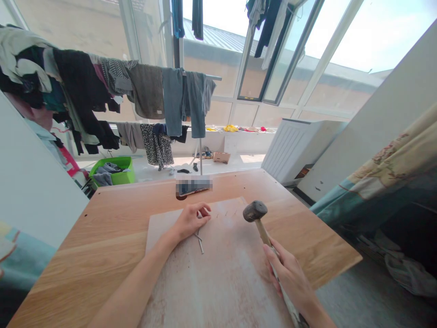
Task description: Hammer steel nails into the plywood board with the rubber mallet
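My right hand (288,269) is wrapped round the handle of a mallet (255,211) with a dark, blunt head, held up over the right side of a pale wooden board (218,282). Over the board's far left part, my left hand (193,220) has its thumb and curled fingers brought together; whatever is between the fingertips is too small to make out. Just right of those fingertips, several thin nails (226,213) stand up from the board in a row. A few loose nails (200,243) lie crossed on the board beneath my left hand.
The board lies on a wood-grain table (102,237). A phone-like dark object (194,187), partly blurred out, rests near the far edge. Beyond stand a laundry rack (200,157) hung with clothes and a green basket (131,173). Patterned curtain (385,159) hangs at right.
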Demonstrator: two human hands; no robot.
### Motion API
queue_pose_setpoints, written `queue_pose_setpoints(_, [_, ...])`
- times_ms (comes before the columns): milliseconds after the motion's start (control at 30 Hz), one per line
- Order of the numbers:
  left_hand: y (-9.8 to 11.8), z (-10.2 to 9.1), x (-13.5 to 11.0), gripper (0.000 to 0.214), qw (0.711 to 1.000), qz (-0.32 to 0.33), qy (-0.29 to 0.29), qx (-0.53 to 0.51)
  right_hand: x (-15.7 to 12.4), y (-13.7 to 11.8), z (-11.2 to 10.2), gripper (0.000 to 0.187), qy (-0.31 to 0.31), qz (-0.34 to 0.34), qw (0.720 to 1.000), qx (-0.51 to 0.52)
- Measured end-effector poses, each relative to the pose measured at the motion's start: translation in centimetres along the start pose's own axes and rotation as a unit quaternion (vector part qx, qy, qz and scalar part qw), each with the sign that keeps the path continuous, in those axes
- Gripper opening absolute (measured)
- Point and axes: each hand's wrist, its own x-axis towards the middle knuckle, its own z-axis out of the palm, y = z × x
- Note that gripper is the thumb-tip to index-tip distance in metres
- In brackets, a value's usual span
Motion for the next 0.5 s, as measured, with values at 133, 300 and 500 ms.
queue_pose_setpoints(133, [-0.2,0.1,0.1,0.014,1.0,0.007,0.003,0.005,-0.7,-1.8,1.0,0.053,-0.021,-0.025,0.999,-0.013])
queue_pose_setpoints(300, [-0.5,0.1,0.2,0.019,1.0,0.01,0.007,0.007,-0.6,-5.0,3.4,0.046,-0.086,-0.022,0.996,-0.012])
queue_pose_setpoints(500, [-0.9,0.4,0.2,0.021,1.0,0.006,0.013,0.003,0.2,-6.0,5.1,0.042,-0.098,-0.047,0.994,-0.007])
